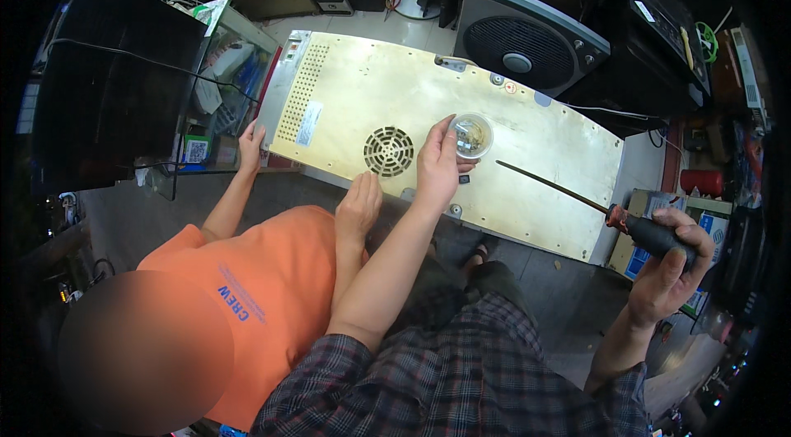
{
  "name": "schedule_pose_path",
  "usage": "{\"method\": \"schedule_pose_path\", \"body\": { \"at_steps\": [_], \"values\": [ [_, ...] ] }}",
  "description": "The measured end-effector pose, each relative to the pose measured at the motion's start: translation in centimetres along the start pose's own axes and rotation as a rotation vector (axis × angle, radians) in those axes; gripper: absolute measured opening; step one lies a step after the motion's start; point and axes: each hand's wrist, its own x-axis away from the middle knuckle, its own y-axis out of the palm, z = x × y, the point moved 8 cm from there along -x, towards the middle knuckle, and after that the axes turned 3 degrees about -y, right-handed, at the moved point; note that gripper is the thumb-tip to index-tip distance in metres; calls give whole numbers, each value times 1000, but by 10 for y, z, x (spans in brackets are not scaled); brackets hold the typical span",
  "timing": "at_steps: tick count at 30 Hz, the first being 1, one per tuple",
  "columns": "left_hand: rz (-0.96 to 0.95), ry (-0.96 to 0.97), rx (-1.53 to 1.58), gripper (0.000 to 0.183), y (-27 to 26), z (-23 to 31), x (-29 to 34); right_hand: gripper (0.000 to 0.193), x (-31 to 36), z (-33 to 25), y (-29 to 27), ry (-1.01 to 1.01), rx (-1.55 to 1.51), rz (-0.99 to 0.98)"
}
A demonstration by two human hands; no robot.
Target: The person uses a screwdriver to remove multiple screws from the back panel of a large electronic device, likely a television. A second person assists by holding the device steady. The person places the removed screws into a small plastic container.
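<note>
My left hand (437, 163) is closed around a small clear round tub (473, 137) with small metal pieces in it, probably screws. It holds the tub over the middle of a large pale metal panel (346, 74). In my right hand (669, 276) is a long screwdriver (630, 225), gripped by its dark handle. Its thin shaft points left across the panel, and the tip lies just right of the tub. Whether the tip touches the metal, I cannot tell. A round slotted vent (388, 152) shows in the panel left of my left hand.
At my left a person in an orange shirt (255, 289) has one hand at the panel's left end, the other by its near edge. A large speaker-like unit (527, 42) stands behind the panel. A glass case (222, 79) is at the left, boxes (638, 256) at the right.
</note>
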Motion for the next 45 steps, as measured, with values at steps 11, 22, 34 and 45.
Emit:
{"method": "schedule_pose_path", "body": {
  "at_steps": [11,22,34,45],
  "values": [
    [27,-95,-29,47,10,-21,-13,34,-5,43,3,-89,-68,-48],
    [216,253,-276,48,-11,27,49,33,-31,56,48,-199,-144,-117],
    [324,166,-226,39,-56,-59,144,32,-43,37,92,-349,-30,-233],
    [190,152,-190,39,-32,-55,138,33,-42,32,87,-324,-39,-224]
  ]
}}
